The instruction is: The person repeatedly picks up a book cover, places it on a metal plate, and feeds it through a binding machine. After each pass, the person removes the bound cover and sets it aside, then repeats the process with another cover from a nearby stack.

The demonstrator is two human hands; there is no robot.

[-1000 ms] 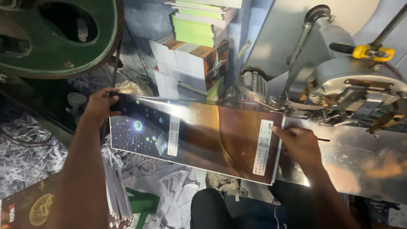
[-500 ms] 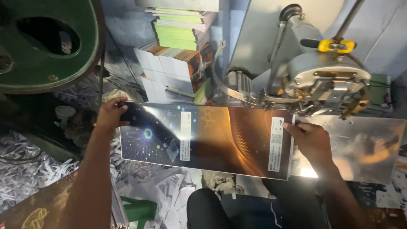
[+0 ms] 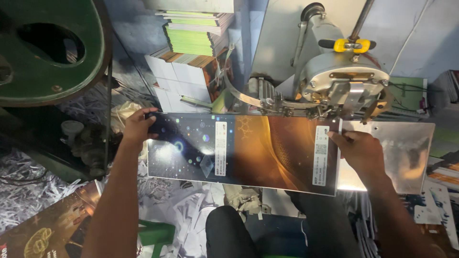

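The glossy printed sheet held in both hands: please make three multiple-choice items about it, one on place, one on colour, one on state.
1. Where is the right end of the glossy printed sheet?
A. under the metal machine head
B. on the floor
C. on the green wheel

2. Which colours does the sheet show?
A. white only
B. dark blue and orange-brown
C. green and pink

3. How is it held?
A. rolled up
B. folded
C. flat, left hand and right hand at opposite ends

Answers: 1 A, its edge lies below the head; 2 B, both halves show; 3 C, each grip holds one end.
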